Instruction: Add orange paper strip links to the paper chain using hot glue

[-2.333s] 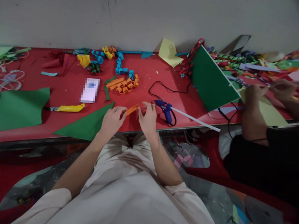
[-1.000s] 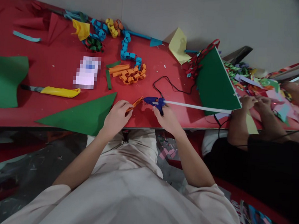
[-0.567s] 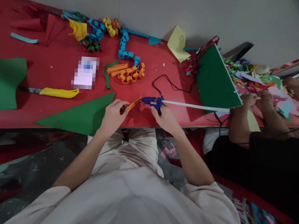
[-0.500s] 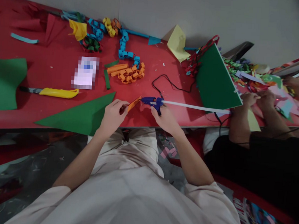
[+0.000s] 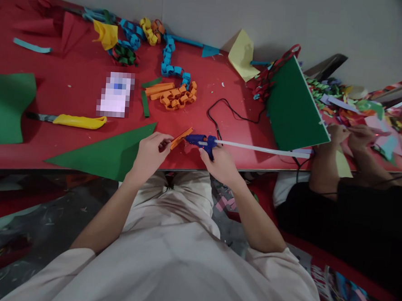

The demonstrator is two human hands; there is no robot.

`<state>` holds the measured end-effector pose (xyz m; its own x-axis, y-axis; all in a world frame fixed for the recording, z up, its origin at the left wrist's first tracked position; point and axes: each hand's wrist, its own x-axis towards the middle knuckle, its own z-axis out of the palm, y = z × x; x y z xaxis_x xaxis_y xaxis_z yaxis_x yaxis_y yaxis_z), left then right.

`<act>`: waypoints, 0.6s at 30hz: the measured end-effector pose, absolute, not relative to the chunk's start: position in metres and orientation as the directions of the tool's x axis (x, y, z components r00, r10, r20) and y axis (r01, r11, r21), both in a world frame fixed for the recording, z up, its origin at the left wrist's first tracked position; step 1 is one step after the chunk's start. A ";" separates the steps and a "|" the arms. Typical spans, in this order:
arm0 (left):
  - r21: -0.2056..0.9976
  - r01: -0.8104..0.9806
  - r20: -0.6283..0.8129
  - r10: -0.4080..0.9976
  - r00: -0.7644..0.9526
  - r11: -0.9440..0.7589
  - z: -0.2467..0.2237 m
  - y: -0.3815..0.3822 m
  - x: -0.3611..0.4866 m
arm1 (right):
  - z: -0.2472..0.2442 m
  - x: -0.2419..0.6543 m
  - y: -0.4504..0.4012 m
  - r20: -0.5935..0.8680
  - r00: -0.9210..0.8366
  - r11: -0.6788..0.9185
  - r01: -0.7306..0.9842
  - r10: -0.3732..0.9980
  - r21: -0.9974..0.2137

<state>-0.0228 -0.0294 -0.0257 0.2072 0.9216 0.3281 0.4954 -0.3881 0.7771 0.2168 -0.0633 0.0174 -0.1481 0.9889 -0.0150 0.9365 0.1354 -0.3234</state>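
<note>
Between the fingers of my left hand [image 5: 152, 151] is an orange paper strip [image 5: 181, 138], pinched at its near end and slanting up to the right. My right hand [image 5: 220, 162] grips a blue hot glue gun [image 5: 199, 141], its nozzle pointing left beside the strip; whether they touch I cannot tell. A long white glue stick [image 5: 262, 149] sticks out of the gun's back. Behind the hands lie an orange paper chain [image 5: 179, 97] and several loose orange strips [image 5: 159, 90]. A green paper sheet [image 5: 108, 154] lies partly under my left hand.
A yellow utility knife [image 5: 80, 121] and a blurred white rectangle [image 5: 116, 94] lie left. A black cord [image 5: 226, 103] loops behind the gun. An upright green board [image 5: 296, 108] separates my side from a co-worker's hands [image 5: 360, 136]. Blue paper chain [image 5: 167, 57] runs along the back.
The glue gun and my right hand have shifted slightly left and down relative to the strip. The strip's far end now stands a little higher. The whole view has moved slightly.
</note>
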 end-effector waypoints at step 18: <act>0.781 0.490 0.324 0.922 0.214 -0.388 -0.025 -0.030 -0.024 | 0.020 0.201 -0.082 -0.010 -0.227 0.213 0.928 0.974 -0.307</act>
